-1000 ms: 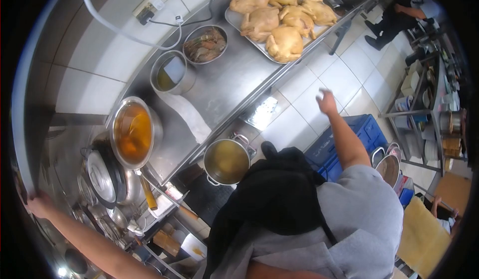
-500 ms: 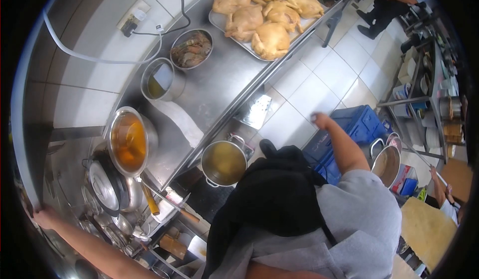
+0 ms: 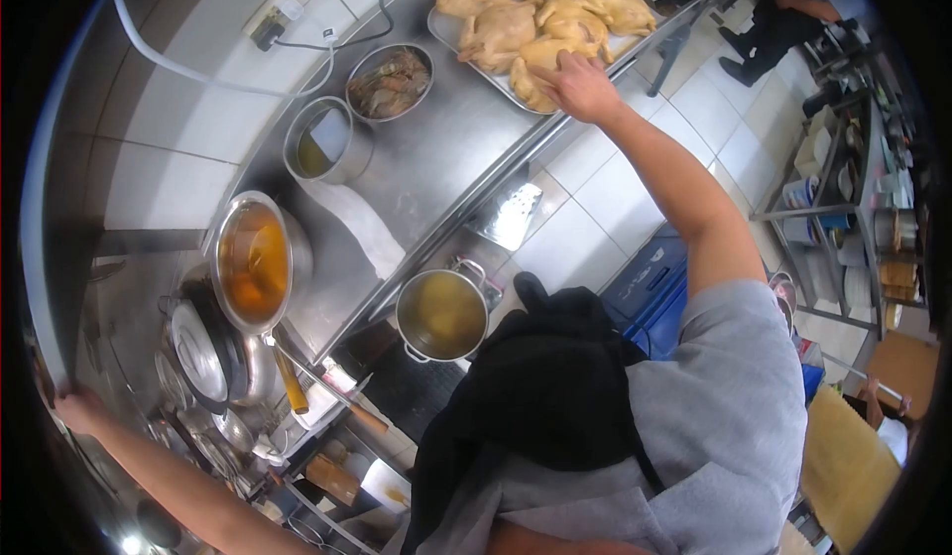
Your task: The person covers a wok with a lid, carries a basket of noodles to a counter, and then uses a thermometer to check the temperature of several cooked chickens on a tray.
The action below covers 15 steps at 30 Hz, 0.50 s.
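Note:
My right hand (image 3: 583,87) is over the front of a tray (image 3: 443,39) of plucked whole chickens. Its fingers are stretched out and apart, resting on or just above the nearest yellowish chicken (image 3: 529,87); nothing is gripped. Several more chickens (image 3: 570,21) lie close together behind it. My left hand (image 3: 77,411) is at the far left, against the edge of a grey metal panel (image 3: 45,327); its fingers are mostly hidden. Between my arms is a steel bowl (image 3: 230,302) with orange liquid. A pot (image 3: 402,342) of cloudy liquid stands lower down, near my apron.
On the steel counter (image 3: 436,123) are a bowl of shrimp-like pieces (image 3: 389,84), a round container (image 3: 297,143) and a white cloth (image 3: 347,220). Blue crates (image 3: 650,282) stand on the tiled floor. Another person (image 3: 783,19) stands at the upper right; another person's hand (image 3: 873,386) holds a pole.
My right hand has swung forward from above the blue crates to the nearest chicken on the tray. My left hand stays by the panel edge. The view has shifted slightly.

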Available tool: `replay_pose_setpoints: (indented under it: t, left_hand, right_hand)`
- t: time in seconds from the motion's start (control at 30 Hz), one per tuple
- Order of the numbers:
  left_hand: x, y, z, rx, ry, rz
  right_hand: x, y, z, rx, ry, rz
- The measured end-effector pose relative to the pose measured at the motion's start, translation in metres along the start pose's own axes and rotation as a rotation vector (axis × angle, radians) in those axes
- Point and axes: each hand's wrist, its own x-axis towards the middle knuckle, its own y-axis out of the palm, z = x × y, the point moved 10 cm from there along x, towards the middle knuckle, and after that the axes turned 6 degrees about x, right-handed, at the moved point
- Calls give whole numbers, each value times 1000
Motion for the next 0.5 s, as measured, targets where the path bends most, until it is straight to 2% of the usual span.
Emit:
replay_pose_setpoints:
  t: [0.13, 0.23, 0.33, 0.4, 0.47, 0.5]
  left_hand:
    - [-1, -3, 0, 70, -9, 21]
    - [1, 21, 18, 27, -43, 20]
    - [0, 13, 12, 102, -31, 23]
    - [-3, 12, 7, 110, -31, 29]
    - [-5, 1, -2, 112, -29, 23]
    - [-9, -11, -7, 114, -44, 61]
  right_hand:
    - [11, 17, -2, -38, -40, -1]
    - [11, 20, -7, -69, -14, -4]
    - [-4, 13, -8, 77, 23, -32]
    - [-33, 2, -25, 373, 135, -236]
    - [-87, 40, -52, 592, 402, -197]
    - [-123, 66, -60, 691, 432, -185]
